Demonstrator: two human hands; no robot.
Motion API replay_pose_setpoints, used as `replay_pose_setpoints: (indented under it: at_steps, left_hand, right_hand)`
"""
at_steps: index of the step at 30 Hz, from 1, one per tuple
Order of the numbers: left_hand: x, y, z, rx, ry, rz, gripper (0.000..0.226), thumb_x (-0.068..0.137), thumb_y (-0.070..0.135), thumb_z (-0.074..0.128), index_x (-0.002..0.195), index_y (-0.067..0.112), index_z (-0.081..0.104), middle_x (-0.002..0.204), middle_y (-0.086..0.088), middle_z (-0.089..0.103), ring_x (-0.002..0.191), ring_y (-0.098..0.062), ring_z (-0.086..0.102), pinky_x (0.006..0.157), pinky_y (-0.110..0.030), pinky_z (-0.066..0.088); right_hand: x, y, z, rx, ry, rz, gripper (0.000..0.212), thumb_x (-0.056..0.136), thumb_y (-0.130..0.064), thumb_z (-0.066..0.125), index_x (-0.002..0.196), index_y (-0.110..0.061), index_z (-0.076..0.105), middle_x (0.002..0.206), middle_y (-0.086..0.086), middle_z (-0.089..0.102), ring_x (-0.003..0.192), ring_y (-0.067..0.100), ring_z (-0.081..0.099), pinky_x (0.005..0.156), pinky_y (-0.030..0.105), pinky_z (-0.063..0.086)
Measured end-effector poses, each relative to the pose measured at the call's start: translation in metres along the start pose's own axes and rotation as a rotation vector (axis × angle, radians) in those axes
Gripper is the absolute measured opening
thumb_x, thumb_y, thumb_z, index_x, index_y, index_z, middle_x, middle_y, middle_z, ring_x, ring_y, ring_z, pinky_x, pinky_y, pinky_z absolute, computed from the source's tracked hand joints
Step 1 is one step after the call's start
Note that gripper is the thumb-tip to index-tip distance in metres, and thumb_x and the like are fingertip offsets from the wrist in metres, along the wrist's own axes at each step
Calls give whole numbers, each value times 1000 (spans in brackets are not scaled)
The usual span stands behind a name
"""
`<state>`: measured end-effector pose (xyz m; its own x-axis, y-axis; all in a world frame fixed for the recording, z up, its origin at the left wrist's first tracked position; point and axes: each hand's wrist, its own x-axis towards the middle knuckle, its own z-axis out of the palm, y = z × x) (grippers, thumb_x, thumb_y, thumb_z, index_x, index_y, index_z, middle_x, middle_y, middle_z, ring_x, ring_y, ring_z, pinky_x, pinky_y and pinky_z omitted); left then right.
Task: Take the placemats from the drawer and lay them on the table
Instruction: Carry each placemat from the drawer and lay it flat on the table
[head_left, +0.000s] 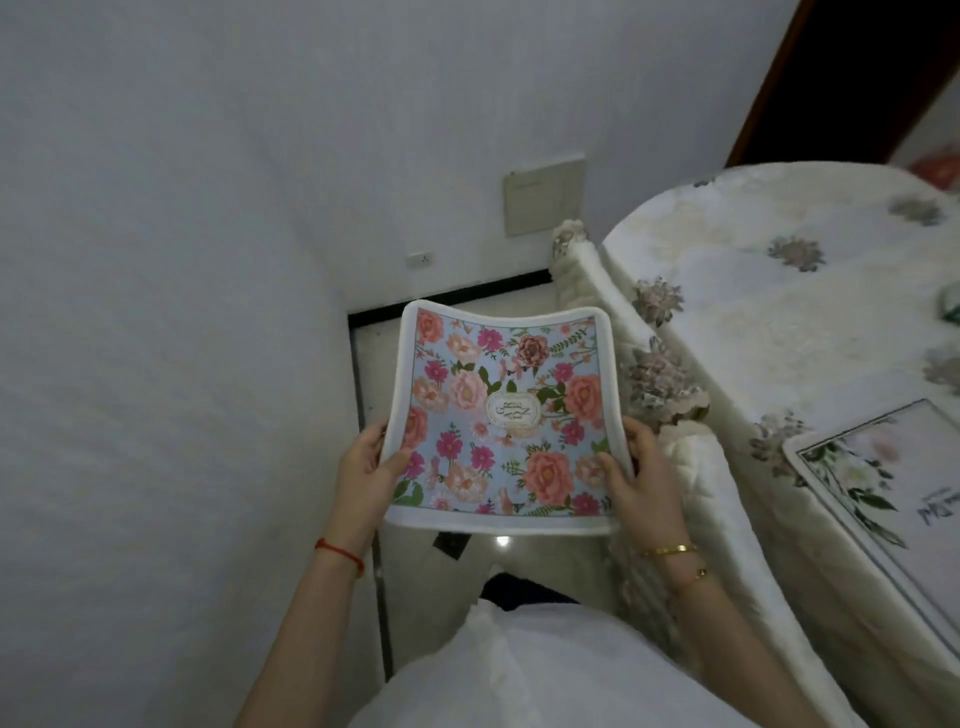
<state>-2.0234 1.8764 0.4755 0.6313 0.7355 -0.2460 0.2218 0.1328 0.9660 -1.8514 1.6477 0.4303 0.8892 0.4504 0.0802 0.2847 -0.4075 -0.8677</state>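
Placemat (501, 415), in the head view, is held in the air in front of the person, above the floor (374, 364) and just left of the table (779, 291). It has a pale blue field crowded with pink and peach flowers, a white border and a small oval label at its middle. Its middle sags between the raised side edges, so it curves like a shallow trough.

Left hand (363, 467) grips the mat's left edge near the lower corner, thumb on the printed face and fingers curled underneath. A red string circles that wrist. Right hand (641, 480) grips the right edge in the same way, thumb on top and fingers wrapped below; two thin gold bracelets sit on that wrist.

On the right, the table wears a white cloth with grey and pink flower clusters. A second mat (893, 499), white with green leaves and dark lettering, lies flat on the cloth near the right edge of the view, well apart from the held one. Two white padded chairs (691, 467) stand against the table, between it and the held mat. A grey-white wall (156, 312) fills the left side, with a socket (420, 259) low down and a beige panel (543, 196) above it.
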Motion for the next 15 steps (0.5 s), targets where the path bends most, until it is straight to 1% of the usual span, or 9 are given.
replay_pose_setpoints:
  at_steps: [2,4,5,7,8,9,11,13,15]
  left_hand:
    - [51,20,14,17,-54,15,31,88,-1,59,113,18,60,100,-3,69,82,-18,71,68,-31,60]
    - [94,37,32,49,-119,39,32,89,0,59,107,27,61,102,-4,70,86,-22,71,72,-37,60]
    - [113,45,42,56,-152,47,33,89,0,59,104,29,61,102,-4,70,85,-21,71,70,-36,60]
    - [150,59,66,67,-217,48,31,89,1,59,102,28,61,100,-4,70,81,-19,72,64,-30,59]
    - [168,65,80,74,-250,38,29,89,2,59,103,27,61,100,-4,70,81,-19,72,63,-29,59]
    - [186,71,93,82,-286,27,29,89,2,59,104,27,61,101,-4,70,82,-21,72,64,-30,59]
    - [223,81,122,108,-365,28,29,89,2,58,106,25,61,104,-8,70,86,-25,72,69,-37,60]
    - [258,91,154,130,-440,44,29,90,0,57,108,22,61,106,-10,70,89,-28,71,73,-40,60]
    - [289,103,189,131,-516,52,30,90,-2,56,112,18,61,103,-7,70,88,-26,71,72,-37,61]
  right_hand:
    - [40,-5,-1,3,37,24,34,90,-19,60,122,-21,48,102,-18,60,89,-1,61,71,26,56]
    - [72,-7,-5,2,100,43,33,89,-18,61,119,-21,48,102,-12,63,89,2,63,70,24,56]
    - [85,-7,-7,6,135,54,33,89,-17,61,118,-22,48,102,-9,64,89,4,64,70,22,55]
    - [110,-3,-12,32,193,94,32,90,-16,61,118,-23,47,102,-7,64,88,4,64,66,12,53]
    - [122,0,-16,42,221,116,32,90,-17,61,118,-23,47,101,-7,64,87,4,65,64,11,53]
    - [133,3,-19,44,248,136,32,90,-20,61,118,-25,46,100,-8,64,86,4,66,64,13,54]
    - [154,11,-27,25,302,171,33,91,-22,59,119,-29,44,101,-10,64,86,3,66,65,17,56]
    - [174,18,-35,-6,381,201,35,91,-19,59,123,-23,44,99,-9,64,82,-1,63,63,10,52]
    - [195,26,-44,-29,477,238,35,91,-16,59,123,-20,45,92,-12,63,77,-5,61,58,6,49]
